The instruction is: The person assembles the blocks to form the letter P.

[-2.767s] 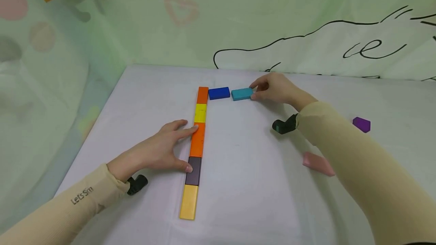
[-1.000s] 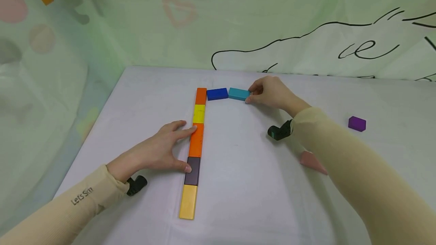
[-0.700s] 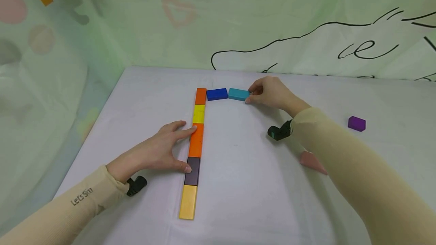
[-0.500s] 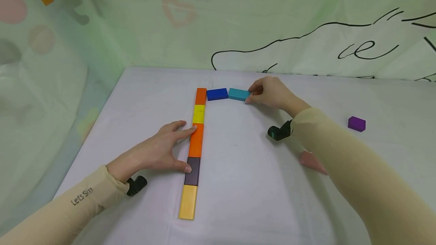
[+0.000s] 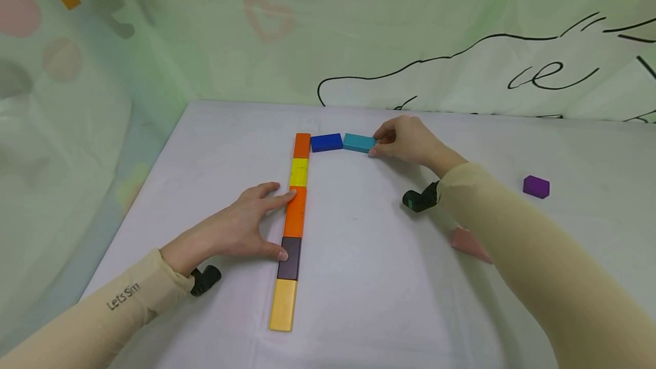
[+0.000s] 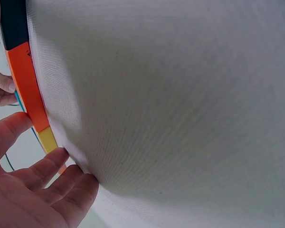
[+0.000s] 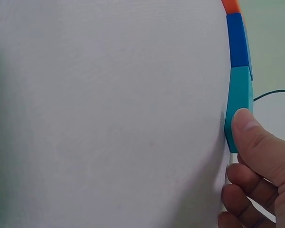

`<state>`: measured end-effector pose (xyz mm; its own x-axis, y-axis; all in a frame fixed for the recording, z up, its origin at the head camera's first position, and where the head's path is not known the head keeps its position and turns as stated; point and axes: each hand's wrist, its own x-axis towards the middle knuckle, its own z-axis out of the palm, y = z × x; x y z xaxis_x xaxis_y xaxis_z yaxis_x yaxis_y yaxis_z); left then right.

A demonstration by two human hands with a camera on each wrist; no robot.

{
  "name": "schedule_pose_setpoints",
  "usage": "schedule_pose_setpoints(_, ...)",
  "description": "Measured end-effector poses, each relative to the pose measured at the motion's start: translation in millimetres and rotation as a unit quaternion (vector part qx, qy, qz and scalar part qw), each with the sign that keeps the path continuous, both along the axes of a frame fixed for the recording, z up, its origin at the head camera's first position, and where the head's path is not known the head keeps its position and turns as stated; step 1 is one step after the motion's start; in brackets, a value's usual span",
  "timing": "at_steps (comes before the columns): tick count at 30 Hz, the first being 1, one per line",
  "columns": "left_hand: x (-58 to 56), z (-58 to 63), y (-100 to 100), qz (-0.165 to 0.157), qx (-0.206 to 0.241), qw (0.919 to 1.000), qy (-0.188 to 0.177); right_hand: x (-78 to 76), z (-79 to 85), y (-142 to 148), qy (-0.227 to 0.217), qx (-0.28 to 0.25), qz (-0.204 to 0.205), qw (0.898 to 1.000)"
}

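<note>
In the head view, my right hand (image 5: 410, 140) pinches the right end of a teal block (image 5: 357, 142) between thumb and fingers. The teal block's left end meets a blue block (image 5: 326, 142) at a slight angle. That blue block abuts the top orange block (image 5: 302, 146) of a straight column. Below it run a yellow block (image 5: 299, 172), a longer orange block (image 5: 295, 215), a dark purple block (image 5: 289, 261) and a tan block (image 5: 283, 306). My left hand (image 5: 238, 224) lies spread along the column's left side, index fingertip on the longer orange block, thumb on the purple one.
Right of the column, a purple block (image 5: 536, 187) lies on the white table (image 5: 379, 300). A pink block (image 5: 468, 245) sits partly hidden under the right sleeve (image 5: 512, 244). Behind the table's far edge hangs a pale green printed cloth (image 5: 359, 27).
Since the oldest frame, the right hand has slid the teal block left against the blue block and turned it slightly. Over the last second both hands stay still.
</note>
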<state>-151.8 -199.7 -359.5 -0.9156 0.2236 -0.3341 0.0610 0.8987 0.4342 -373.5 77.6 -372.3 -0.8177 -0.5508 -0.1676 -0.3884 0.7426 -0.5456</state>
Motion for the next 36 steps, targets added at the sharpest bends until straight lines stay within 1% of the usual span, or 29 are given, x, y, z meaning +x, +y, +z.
schedule_pose_setpoints(14,0.6,1.5,3,0.002,-0.002,1.0,0.002,3.1,4.4,3,-0.004,-0.002,0.001,1.0)
schedule_pose_setpoints(21,2.4,2.4,2,0.003,-0.001,1.0,-0.003,5.5,5.8,11,-0.011,-0.003,0.006,1.0)
schedule_pose_setpoints(26,-0.2,-1.2,-6,-0.005,0.003,1.0,-0.001,16.2,10.8,32,-0.009,-0.022,0.0,1.0)
schedule_pose_setpoints(28,0.6,-1.9,-11,0.0,0.002,1.0,0.003,21.5,14.3,41,-0.003,-0.035,-0.002,0.999)
schedule_pose_setpoints(30,0.7,-3.1,-18,0.002,0.0,1.0,0.008,27.5,17.7,53,0.006,-0.044,-0.012,0.999)
schedule_pose_setpoints(33,0.3,-5.0,-27,0.004,-0.003,0.9999,0.016,38.2,20.0,77,0.017,-0.048,-0.033,0.998)
schedule_pose_setpoints(36,-0.1,-9.3,-35,0.001,-0.009,0.9996,0.026,49.8,16.8,106,0.033,-0.042,-0.056,0.997)
